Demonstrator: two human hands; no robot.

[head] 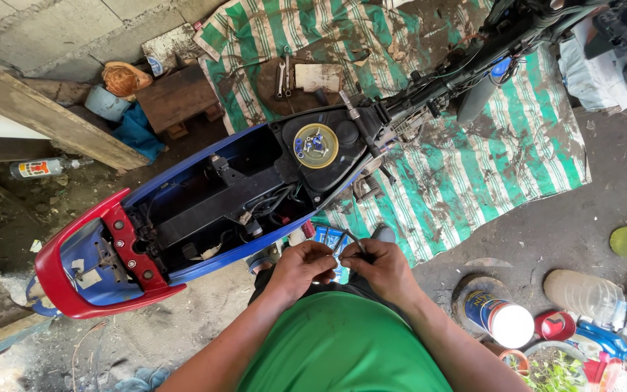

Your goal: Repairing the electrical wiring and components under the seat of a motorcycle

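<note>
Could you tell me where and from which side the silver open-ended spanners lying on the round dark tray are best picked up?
Grip the silver open-ended spanners at mid-shank, from above. They lie flat, side by side on the round dark tray, shanks narrow and bare, clear of the pale card.

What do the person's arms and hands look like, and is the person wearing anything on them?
Both arms are bare from the elbows down, with no sleeves reaching them. The left hand and the right hand wear no gloves, and no watch or rings show. A bright green plain cloth shirt covers the body below them.
</note>
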